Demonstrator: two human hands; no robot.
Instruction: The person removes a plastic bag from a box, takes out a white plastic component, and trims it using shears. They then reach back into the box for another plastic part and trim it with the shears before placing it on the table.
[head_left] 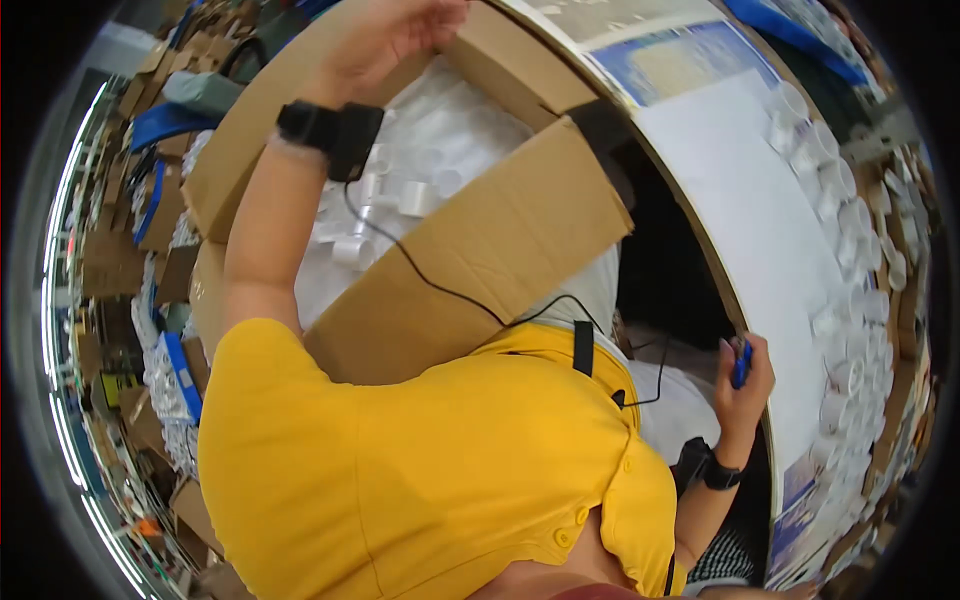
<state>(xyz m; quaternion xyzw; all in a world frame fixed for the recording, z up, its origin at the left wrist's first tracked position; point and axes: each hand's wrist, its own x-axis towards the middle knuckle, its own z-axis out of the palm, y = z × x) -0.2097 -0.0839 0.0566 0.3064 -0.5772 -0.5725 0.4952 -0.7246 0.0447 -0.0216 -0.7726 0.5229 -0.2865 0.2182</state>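
My left hand (pixel 400 40) reaches over the far side of an open cardboard box (pixel 480 220). Motion blurs its fingers and the upper edge cuts them off in part, so their grip is unclear. White plastic pipe fittings (pixel 418 198) lie in the box on a clear plastic liner (pixel 465 110). Low at the right, by the edge of the white table (pixel 730 160), my right hand (pixel 745 390) is closed on a small blue object (pixel 741 365). Most of that object is hidden by the fingers, and its kind does not show.
Several white cylindrical fittings (pixel 845 250) stand along the table's far right side. A blue-and-white printed sheet (pixel 680 65) lies on the table's upper part. A thin black cable (pixel 430 280) crosses the box flap. Stacked cartons and blue trays (pixel 178 370) fill the left.
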